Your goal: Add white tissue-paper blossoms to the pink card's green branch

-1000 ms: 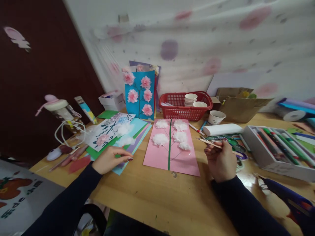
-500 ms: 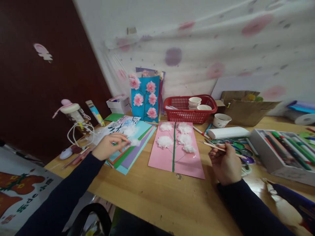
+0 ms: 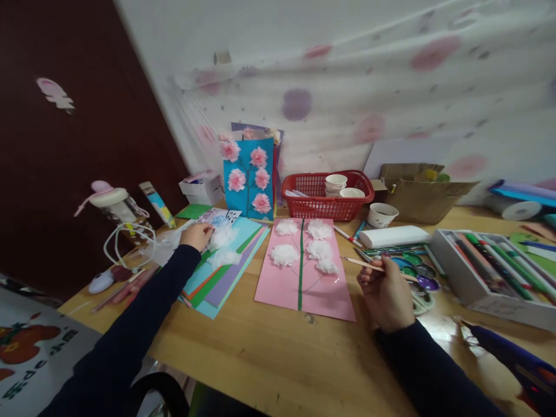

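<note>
My left hand [image 3: 197, 236] is closed at the left edge of white fluffy tissue pieces [image 3: 223, 236], over a stack of coloured paper [image 3: 215, 292]; what its fingers hold, if anything, is too small to make out. In my right hand [image 3: 387, 295] is a thin wooden stick [image 3: 362, 263], its tip near the right edge of a pink sheet [image 3: 278, 286]. That sheet lies flat and bears a green stem [image 3: 300, 272] with several white tissue flowers [image 3: 284, 255] on both sides.
Behind the sheet stand a blue card with pink flowers [image 3: 248, 194] and a red basket [image 3: 304, 207] holding white cups. A paint palette [image 3: 428, 282], a pen box [image 3: 486, 289] and a glue gun [image 3: 512, 353] lie at right. A bottle [image 3: 115, 202] stands at left.
My left hand has moved up and away, off the lower tissue piece to the left side of the upper ones. My right hand still holds the stick. The view has shifted slightly.
</note>
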Action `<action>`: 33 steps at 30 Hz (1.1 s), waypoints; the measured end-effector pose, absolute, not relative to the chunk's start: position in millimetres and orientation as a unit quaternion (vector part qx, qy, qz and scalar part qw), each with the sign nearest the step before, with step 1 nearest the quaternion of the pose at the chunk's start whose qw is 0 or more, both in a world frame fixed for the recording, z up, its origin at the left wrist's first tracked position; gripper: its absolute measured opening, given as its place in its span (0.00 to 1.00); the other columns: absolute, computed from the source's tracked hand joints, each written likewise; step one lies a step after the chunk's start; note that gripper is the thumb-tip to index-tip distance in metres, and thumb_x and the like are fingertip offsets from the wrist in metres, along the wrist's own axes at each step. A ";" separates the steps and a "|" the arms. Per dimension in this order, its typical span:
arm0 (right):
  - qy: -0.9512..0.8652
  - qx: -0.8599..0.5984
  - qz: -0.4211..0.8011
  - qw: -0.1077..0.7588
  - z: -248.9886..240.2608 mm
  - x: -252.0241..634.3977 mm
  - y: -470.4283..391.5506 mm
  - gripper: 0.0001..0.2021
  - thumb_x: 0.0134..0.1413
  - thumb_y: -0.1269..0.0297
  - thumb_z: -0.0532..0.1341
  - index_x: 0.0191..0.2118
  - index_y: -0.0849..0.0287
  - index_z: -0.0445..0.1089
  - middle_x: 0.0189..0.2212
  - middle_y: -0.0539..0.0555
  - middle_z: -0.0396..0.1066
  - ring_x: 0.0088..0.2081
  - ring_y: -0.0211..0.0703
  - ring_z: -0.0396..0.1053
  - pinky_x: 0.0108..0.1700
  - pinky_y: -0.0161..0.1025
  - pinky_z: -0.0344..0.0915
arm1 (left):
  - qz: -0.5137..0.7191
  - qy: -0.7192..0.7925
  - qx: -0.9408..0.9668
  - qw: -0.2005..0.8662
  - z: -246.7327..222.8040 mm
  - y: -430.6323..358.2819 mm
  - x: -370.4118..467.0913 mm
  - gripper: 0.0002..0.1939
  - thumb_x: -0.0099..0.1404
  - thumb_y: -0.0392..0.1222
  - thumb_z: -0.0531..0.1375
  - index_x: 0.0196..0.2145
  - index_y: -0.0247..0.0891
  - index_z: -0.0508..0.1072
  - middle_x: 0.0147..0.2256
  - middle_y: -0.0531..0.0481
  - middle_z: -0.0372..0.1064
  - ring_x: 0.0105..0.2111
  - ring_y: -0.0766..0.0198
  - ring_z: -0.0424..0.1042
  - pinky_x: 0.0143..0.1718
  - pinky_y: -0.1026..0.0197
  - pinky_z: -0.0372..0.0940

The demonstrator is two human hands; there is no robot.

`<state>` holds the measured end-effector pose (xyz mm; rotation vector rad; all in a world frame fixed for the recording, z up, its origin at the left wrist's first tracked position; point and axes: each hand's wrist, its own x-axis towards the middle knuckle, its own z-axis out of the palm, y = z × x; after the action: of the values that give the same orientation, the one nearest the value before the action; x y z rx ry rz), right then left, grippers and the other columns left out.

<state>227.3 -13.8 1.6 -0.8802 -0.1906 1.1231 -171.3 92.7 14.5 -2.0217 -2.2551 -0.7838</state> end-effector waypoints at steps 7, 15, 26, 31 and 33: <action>-0.166 -0.423 0.483 0.748 -0.6 223.0 -14.6 0.11 0.41 0.61 0.63 0.19 0.61 0.64 0.10 0.47 0.63 0.13 0.31 0.61 0.15 0.27 0.58 | -0.376 -0.649 -0.651 -0.118 32.5 64.1 -115.3 0.18 0.61 0.49 0.56 0.36 0.32 0.78 0.35 0.44 0.78 0.31 0.61 0.76 0.36 0.63 0.70; -0.299 -0.412 0.493 0.706 -4.0 212.2 -25.2 0.17 0.44 0.50 0.65 0.21 0.60 0.64 0.11 0.49 0.66 0.12 0.34 0.63 0.15 0.29 0.59 | -0.472 -0.386 -0.620 -0.494 23.7 7.1 7.8 0.13 0.49 0.46 0.69 0.27 0.33 0.80 0.26 0.45 0.77 0.26 0.62 0.74 0.31 0.62 0.70; -0.303 -0.412 0.519 0.685 -2.2 207.2 -28.7 0.18 0.42 0.51 0.66 0.19 0.60 0.64 0.09 0.49 0.64 0.12 0.34 0.61 0.14 0.30 0.59 | -0.435 -0.375 -0.546 -0.610 -10.3 -4.3 21.3 0.10 0.41 0.38 0.72 0.21 0.33 0.76 0.24 0.48 0.77 0.25 0.65 0.74 0.32 0.64 0.69; -0.293 -0.424 0.511 0.687 -3.6 208.0 -27.7 0.16 0.44 0.53 0.64 0.19 0.59 0.64 0.09 0.48 0.63 0.11 0.33 0.59 0.13 0.29 0.58 | -0.429 -0.368 -0.518 -0.642 -9.7 -6.6 21.4 0.16 0.40 0.37 0.73 0.27 0.33 0.73 0.24 0.49 0.77 0.26 0.64 0.76 0.32 0.64 0.70; -0.300 -0.432 0.509 0.682 -4.1 207.7 -27.9 0.17 0.44 0.53 0.64 0.18 0.59 0.63 0.09 0.48 0.63 0.11 0.33 0.60 0.13 0.29 0.57 | -0.429 -0.368 -0.505 -0.653 -8.8 -6.2 20.7 0.21 0.40 0.38 0.73 0.32 0.33 0.71 0.24 0.51 0.76 0.25 0.63 0.76 0.33 0.63 0.69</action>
<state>207.7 -27.9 -4.1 -0.9694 -0.6721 1.1415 20.7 -6.2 -8.8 -3.0429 -2.2145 -2.5809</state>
